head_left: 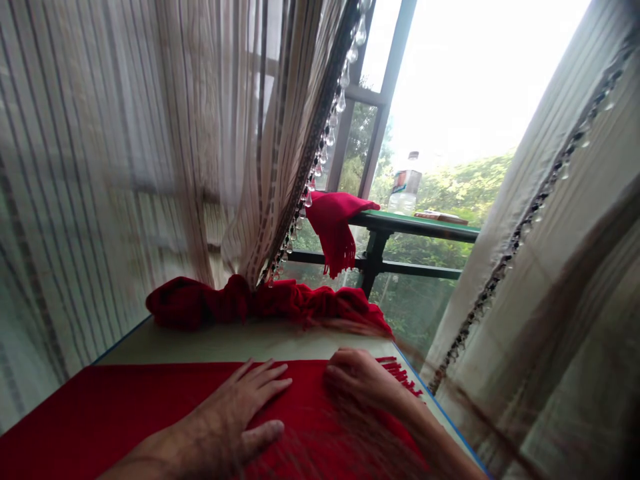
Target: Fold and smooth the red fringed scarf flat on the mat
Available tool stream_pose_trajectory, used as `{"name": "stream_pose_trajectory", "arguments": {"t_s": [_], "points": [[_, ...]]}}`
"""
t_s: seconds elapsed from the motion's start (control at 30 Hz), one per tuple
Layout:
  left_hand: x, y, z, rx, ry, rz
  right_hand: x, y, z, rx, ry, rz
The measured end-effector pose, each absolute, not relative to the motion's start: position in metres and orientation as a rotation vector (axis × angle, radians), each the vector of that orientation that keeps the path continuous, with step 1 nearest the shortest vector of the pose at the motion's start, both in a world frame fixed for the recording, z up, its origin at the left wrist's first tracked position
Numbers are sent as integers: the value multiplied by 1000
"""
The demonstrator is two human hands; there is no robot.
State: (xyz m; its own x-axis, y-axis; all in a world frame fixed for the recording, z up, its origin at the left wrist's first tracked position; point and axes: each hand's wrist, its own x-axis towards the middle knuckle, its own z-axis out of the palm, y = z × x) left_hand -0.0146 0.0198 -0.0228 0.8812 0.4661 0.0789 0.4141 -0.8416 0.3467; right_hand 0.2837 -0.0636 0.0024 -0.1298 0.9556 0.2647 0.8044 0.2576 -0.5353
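A red fringed cloth (125, 407) lies spread flat over the near part of a table. My left hand (240, 410) rests palm down on it with fingers stretched out and apart. My right hand (360, 377) sits to its right near the cloth's fringed edge (400, 372), fingers curled down onto the fabric. Whether it pinches the cloth is unclear. A second red cloth (260, 303) lies bunched up along the far side of the table.
The pale table top (225, 341) has a blue edge. Sheer striped curtains (150, 133) with bead trim hang left and right. A third red cloth (335, 223) drapes over a dark railing (420, 227), where a plastic bottle (405, 187) stands.
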Motion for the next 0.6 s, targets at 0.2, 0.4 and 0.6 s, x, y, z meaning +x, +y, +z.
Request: {"name": "stream_pose_trajectory", "arguments": {"t_s": [0.2, 0.4, 0.6], "points": [[-14, 23, -25, 2729, 588, 287, 282, -65, 5, -1611, -1984, 360], [-14, 21, -24, 2732, 609, 306, 283, -65, 4, -1616, -1992, 373], [-15, 21, -27, 2731, 638, 294, 283, -64, 5, -1613, -1999, 377]]}}
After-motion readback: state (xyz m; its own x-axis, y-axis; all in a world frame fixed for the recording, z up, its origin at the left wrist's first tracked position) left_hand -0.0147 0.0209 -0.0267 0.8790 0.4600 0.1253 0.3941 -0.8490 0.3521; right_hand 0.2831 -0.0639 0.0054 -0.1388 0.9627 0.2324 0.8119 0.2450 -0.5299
